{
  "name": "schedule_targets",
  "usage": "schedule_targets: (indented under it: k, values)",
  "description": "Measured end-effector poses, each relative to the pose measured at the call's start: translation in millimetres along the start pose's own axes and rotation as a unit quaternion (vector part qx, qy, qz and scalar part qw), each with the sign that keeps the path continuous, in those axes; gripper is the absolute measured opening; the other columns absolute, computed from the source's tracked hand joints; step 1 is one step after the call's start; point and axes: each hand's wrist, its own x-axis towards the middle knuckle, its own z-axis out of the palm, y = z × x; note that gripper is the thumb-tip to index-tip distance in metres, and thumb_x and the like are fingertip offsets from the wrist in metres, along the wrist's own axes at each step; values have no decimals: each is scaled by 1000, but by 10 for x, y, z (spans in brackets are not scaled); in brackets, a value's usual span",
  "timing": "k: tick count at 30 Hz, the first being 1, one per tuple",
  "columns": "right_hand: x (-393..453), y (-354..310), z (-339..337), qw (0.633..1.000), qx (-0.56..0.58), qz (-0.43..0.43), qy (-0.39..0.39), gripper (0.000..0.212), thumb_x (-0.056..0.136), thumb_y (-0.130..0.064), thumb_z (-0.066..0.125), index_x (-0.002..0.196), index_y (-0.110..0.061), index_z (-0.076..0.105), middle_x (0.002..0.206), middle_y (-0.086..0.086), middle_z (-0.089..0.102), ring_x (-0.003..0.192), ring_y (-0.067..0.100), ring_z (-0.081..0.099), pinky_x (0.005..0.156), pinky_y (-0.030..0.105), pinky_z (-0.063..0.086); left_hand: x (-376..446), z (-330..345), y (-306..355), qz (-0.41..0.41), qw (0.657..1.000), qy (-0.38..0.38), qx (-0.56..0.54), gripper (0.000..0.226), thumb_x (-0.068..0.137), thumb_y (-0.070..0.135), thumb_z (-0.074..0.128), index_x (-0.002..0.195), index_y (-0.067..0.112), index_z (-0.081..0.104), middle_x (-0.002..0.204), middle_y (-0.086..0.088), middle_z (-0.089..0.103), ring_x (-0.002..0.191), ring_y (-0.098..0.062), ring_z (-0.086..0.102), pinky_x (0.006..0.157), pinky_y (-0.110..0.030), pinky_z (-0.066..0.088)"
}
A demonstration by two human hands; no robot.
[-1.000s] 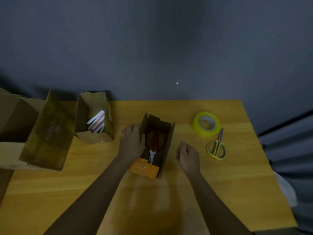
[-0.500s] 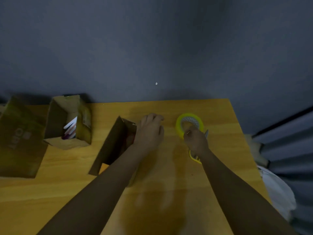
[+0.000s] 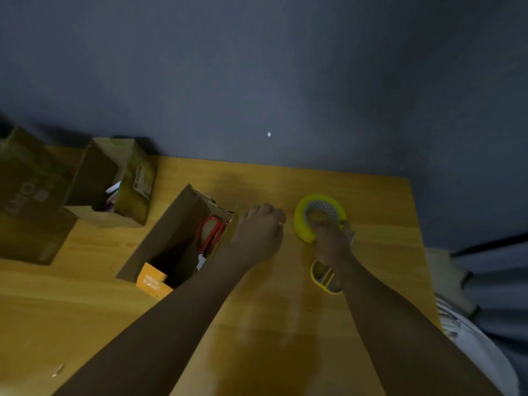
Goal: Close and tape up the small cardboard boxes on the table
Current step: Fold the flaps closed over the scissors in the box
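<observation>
An open small cardboard box (image 3: 160, 241) lies in the middle of the wooden table (image 3: 94, 310), with red-handled scissors (image 3: 211, 232) inside and an orange flap (image 3: 151, 281) at its near end. My left hand (image 3: 257, 232) has curled fingers against the box's right flap and holds it. My right hand (image 3: 331, 244) grips the yellow tape roll (image 3: 305, 221) at its near rim, and the roll's near side is tilted. A second open small box (image 3: 134, 184), holding papers, stands at the back left.
A larger cardboard box (image 3: 25, 195) stands at the far left edge. Yellow-handled scissors (image 3: 323, 278) lie just under my right wrist, partly hidden. A dark wall runs behind the table. The table's right edge is near the tape, with cloth beyond it.
My right hand went from the table beside the box to the tape roll and took hold of it. My left hand shifted from the box's left wall to its right flap.
</observation>
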Motion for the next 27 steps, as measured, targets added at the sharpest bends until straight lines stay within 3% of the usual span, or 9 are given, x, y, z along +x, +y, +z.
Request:
schedule_targets:
  k: [4,6,8,12,15,19,27]
  values:
    - [-86,84,-218,989,142,-4,34,56,93,-23,55,145,-23,36,147,4,44,137,26,35,115,42,12,19,-75,66,-8,999,-16,-51,32,101,23,40,130,16,51,136,-9,44,127,-31,39,100,-45,40]
    - [-179,113,-351,976,210,4,62,54,94,-26,56,144,-14,39,146,10,45,135,29,38,112,40,24,46,-148,120,-9,996,-4,-86,37,101,22,41,136,13,46,140,-11,42,127,-31,41,101,-42,39]
    - [-322,115,-480,948,298,-12,109,52,92,-19,61,140,-8,45,142,14,49,131,31,43,106,39,34,72,-248,198,-3,992,25,-123,46,100,22,44,144,8,37,148,-13,36,133,-30,36,106,-35,32]
    - [-612,66,-748,893,412,-65,166,46,88,-5,64,133,-5,51,132,16,54,123,31,49,101,39,39,118,-486,381,51,980,84,-170,60,96,12,50,149,3,24,156,-14,24,145,-24,19,112,-20,11]
    - [-742,7,-874,874,443,-88,180,46,89,-3,62,134,-4,49,129,16,55,120,32,49,101,45,40,54,-630,484,95,966,121,-210,54,94,5,50,145,3,33,150,-14,36,141,-24,30,108,-16,18]
    - [-844,-93,-960,853,473,-76,208,47,89,-3,62,134,-5,48,126,18,55,117,34,51,99,49,41,-149,-708,537,129,958,167,-194,46,96,9,52,139,0,42,144,-15,43,135,-26,38,110,-24,25]
    - [-1109,-369,-1166,836,484,-88,244,51,88,-3,64,136,-6,47,132,17,52,123,33,49,104,47,40,-419,-1080,385,126,950,228,-170,35,99,14,47,131,1,50,131,-17,53,126,-29,47,104,-27,30]
